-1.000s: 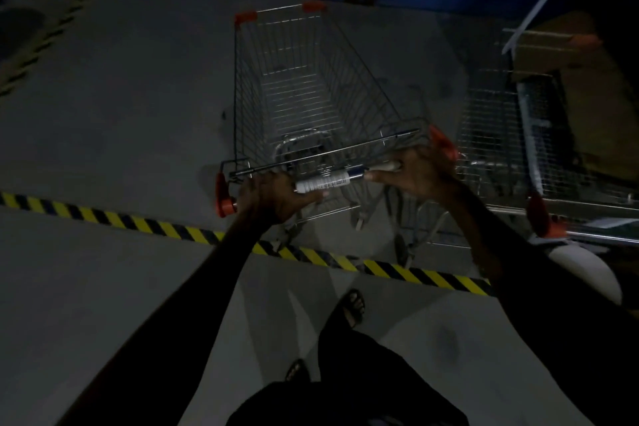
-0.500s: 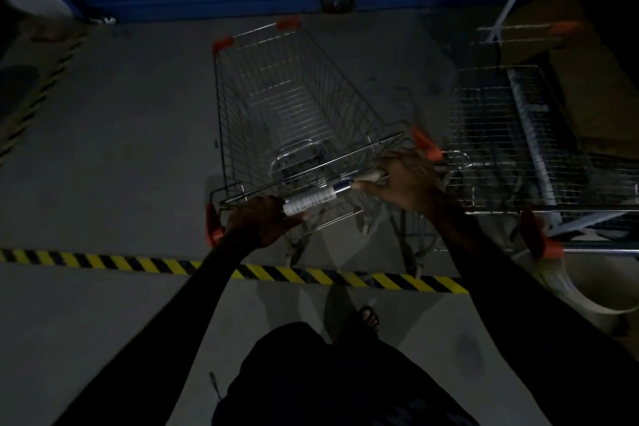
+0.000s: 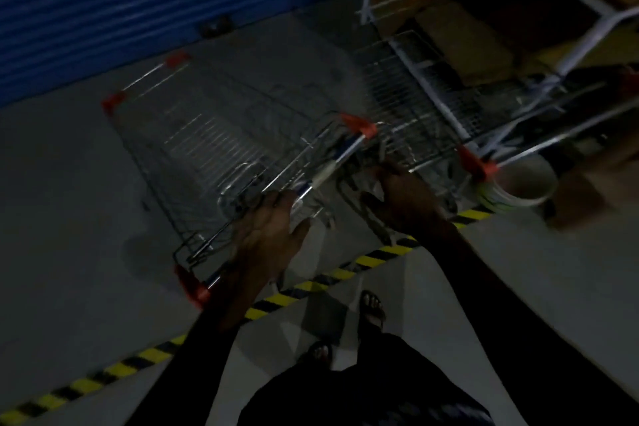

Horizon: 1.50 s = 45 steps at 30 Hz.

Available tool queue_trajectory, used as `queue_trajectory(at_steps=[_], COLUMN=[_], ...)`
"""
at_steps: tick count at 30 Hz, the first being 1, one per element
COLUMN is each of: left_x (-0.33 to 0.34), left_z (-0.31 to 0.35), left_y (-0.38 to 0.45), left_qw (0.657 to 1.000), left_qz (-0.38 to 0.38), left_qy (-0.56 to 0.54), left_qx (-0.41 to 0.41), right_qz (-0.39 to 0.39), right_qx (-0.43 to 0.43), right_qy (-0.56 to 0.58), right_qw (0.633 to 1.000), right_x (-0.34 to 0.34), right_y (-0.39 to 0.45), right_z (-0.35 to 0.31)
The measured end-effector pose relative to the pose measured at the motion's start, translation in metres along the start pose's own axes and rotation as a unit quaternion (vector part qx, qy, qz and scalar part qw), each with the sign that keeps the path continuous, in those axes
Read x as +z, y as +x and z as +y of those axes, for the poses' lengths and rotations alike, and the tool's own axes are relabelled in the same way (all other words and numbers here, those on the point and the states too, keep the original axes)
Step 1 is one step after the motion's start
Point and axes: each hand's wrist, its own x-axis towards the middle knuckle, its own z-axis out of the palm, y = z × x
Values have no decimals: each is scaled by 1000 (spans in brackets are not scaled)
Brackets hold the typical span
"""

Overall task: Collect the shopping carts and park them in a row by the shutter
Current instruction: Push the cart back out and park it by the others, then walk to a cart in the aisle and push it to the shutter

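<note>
A wire shopping cart [image 3: 207, 135] with orange corner caps stands just past the striped floor line, its front toward the blue shutter [image 3: 138, 10]. Its handle [image 3: 332, 166] runs diagonally from lower left to upper right. My left hand [image 3: 269, 232] lies over the lower part of the handle with fingers spread and thumb out, not wrapped around it. My right hand [image 3: 401, 197] is just off the handle, below its upper end, with fingers extended. A second cart [image 3: 415, 97] is parked close on the right, side by side with the first. The frame is dark and blurred.
Yellow-black hazard tape [image 3: 373, 258] crosses the grey floor under the cart's rear. A white bucket [image 3: 518, 187] sits by the second cart's handle. Cardboard boxes [image 3: 460, 31] and white frame bars fill the right corner. My sandalled foot [image 3: 371, 308] is behind the tape.
Both hands have loosened from the handle they gripped; the right hand has come off it. The view has tilted and swung, so the cart now looks diagonal, next to the parked cart.
</note>
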Motion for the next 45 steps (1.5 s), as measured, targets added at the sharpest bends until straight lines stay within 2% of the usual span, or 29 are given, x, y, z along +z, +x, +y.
queue_trajectory(at_steps=[2, 4, 7, 10, 14, 17, 20, 25, 31, 36, 41, 45], left_x=[0, 3, 12, 28, 44, 58, 66, 84, 110, 137, 154, 166], left_z=[13, 27, 57, 96, 160, 215, 274, 373, 482, 562, 628, 673], left_y=[-2, -5, -10, -19, -34, -49, -64, -107, -169, -219, -255, -271], left_qw=[999, 996, 983, 966, 927, 885, 847, 789, 731, 702, 682, 649], left_qz=[7, -32, -122, -141, -186, -187, -189, -198, -189, -179, -189, -209], left_qy=[-8, -29, -77, -63, -43, -33, -38, -42, -48, -59, -76, -79], left_qx=[48, 78, 118, 209, 322, 426, 495, 580, 654, 687, 703, 727], right_qz=[-22, -20, 15, 56, 109, 150, 184, 242, 286, 317, 324, 357], right_qx=[84, 161, 261, 351, 482, 558, 619, 683, 732, 754, 770, 770], right_qy=[-26, -27, -7, -13, 20, 37, 45, 55, 61, 52, 49, 58], right_qw=[996, 986, 965, 935, 869, 815, 762, 687, 616, 573, 548, 525], right_x=[-3, -2, -4, -11, -19, -23, -26, -32, -45, -58, -66, -68], right_y=[-34, -73, -137, -202, -289, -355, -417, -511, -614, -690, -751, -787], right_z=[4, 8, 5, 1, 1, 4, 9, 20, 46, 71, 94, 108])
